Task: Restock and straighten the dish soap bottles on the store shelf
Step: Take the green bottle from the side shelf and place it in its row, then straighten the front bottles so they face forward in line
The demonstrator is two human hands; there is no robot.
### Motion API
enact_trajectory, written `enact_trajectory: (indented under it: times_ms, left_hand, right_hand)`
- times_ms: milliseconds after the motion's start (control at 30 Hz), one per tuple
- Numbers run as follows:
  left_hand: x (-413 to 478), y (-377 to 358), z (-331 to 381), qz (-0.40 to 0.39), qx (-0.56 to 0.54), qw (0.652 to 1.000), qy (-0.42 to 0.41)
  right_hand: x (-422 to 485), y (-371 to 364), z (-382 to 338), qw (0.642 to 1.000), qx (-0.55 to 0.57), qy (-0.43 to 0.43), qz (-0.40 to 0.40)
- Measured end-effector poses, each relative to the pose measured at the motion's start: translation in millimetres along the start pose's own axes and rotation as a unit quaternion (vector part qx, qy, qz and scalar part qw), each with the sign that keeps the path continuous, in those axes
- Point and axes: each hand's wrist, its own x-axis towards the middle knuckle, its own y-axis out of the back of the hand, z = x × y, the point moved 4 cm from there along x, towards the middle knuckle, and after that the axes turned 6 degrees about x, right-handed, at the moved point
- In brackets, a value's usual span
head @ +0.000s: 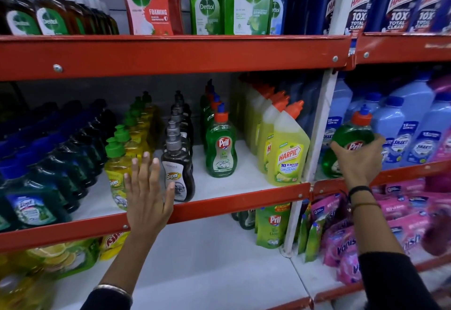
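Observation:
My right hand [358, 160] grips a green Pril dish soap bottle [353, 131] with an orange cap, held in front of the blue bottles at the right bay. A row of matching Pril bottles [220, 148] stands upright on the middle shelf [244, 200]. My left hand [148, 192] is spread open with fingers apart, in front of the yellow Super bottles [117, 170] and beside the dark Super bottles [178, 170]. Whether it touches them I cannot tell.
Yellow Harpic bottles [288, 158] stand right of the Pril row, against a white upright post [317, 124]. Dark blue and green bottles [48, 163] fill the left. Dettol bottles [249, 2] sit above. Pril refill pouches [273, 224] and pink packs [400, 209] lie below.

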Motion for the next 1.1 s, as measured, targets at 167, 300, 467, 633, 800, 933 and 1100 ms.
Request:
enact_trajectory:
  times_ms: [167,300,467,633,800,933,1100]
  left_hand:
    - [0.7,-1.9,0.7,-0.007,0.009,1.000,0.005]
    - [0.7,-0.9,0.8,0.006,0.013,1.000,-0.002]
    - [-0.7,-0.7,1.3,0.022,0.022,0.999,-0.016]
    - [-1.7,-3.2,0.2,0.031,0.031,0.999,-0.025]
    - [-2.6,-3.6,1.7,0.051,0.048,0.996,-0.050]
    - [-2.7,-3.2,0.8,0.060,0.049,0.995,-0.056]
    - [-3.6,-3.5,3.2,0.067,0.051,0.994,-0.064]
  right_hand:
    - [-21.4,12.4,-27.7,0.997,-0.034,0.055,0.044]
    - [-52.2,16.9,-55.3,0.994,-0.052,0.091,0.031]
    - [-93.3,10.5,-91.6,0.992,-0.043,0.110,-0.041]
    - [-128.4,-25.0,-119.3,0.981,-0.040,0.134,-0.135]
    - [-153.2,-74.7,-120.9,0.966,-0.061,0.152,-0.199]
    - [-165.9,-104.3,-111.2,0.956,-0.101,0.145,-0.234]
    - [-171.5,-112.9,-102.1,0.954,-0.101,0.156,-0.237]
